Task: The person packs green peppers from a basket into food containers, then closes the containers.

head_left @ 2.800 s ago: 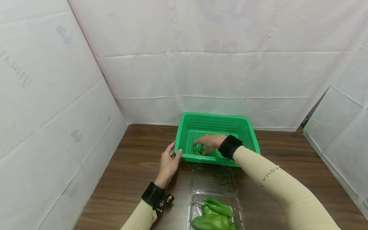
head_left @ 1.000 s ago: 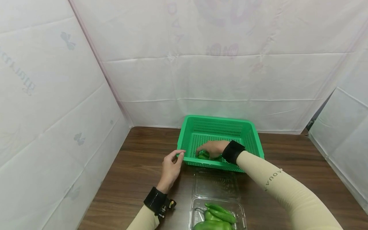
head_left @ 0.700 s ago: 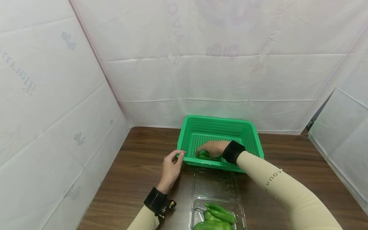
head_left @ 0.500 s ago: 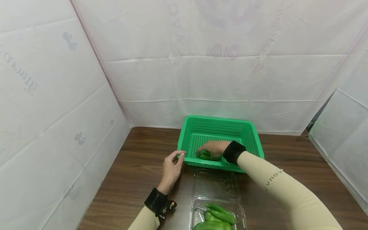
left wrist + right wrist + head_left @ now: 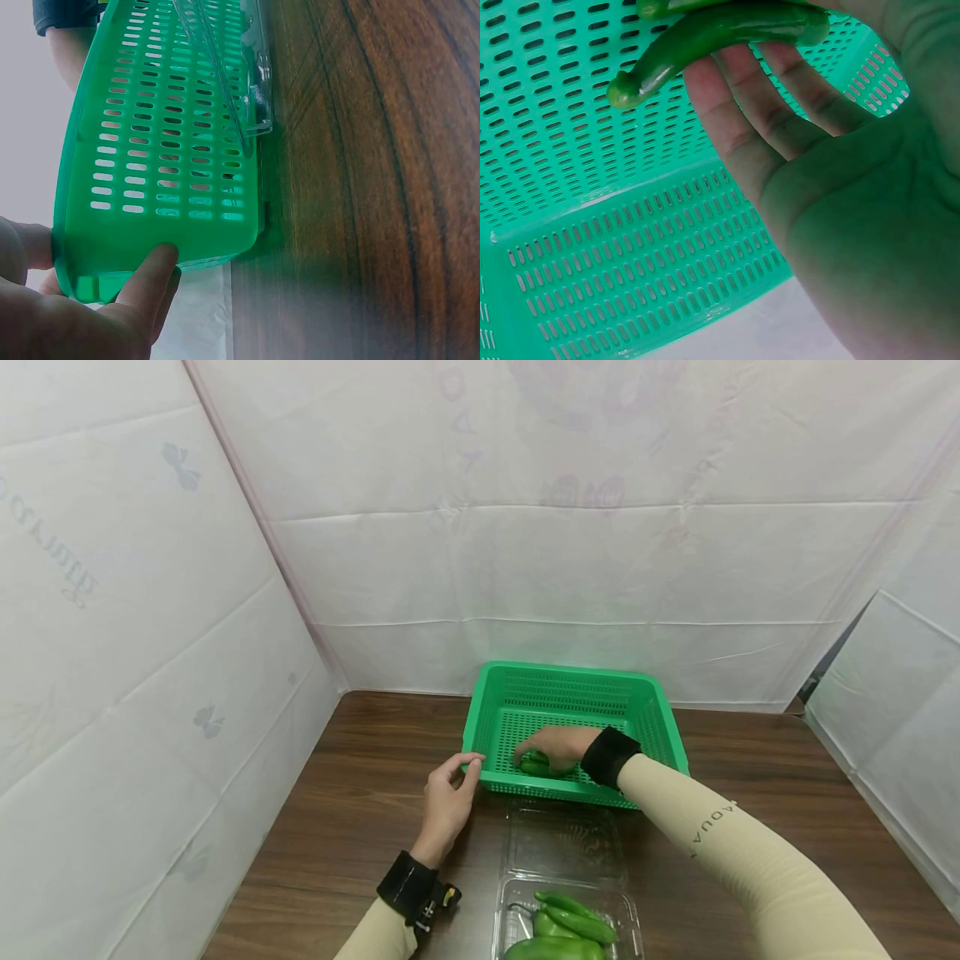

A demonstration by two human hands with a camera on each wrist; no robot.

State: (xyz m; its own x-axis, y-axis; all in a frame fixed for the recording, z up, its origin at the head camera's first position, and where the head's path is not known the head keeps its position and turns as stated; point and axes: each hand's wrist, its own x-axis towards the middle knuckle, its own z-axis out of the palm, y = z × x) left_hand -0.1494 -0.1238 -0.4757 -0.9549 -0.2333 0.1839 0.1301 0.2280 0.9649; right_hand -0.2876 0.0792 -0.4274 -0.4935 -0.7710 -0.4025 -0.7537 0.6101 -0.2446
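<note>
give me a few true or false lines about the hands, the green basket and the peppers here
1. The right hand is inside the green basket, its fingers at a green pepper. True.
2. The left hand lies flat on the table, well away from the basket. False: its fingers touch the basket's near left corner.
3. The clear plastic tray in front of the basket holds several green peppers. True.
4. The basket is piled full of peppers. False: only the pepper at the right hand shows, with bare mesh around it.
5. The basket stands on a wooden table. True.
</note>
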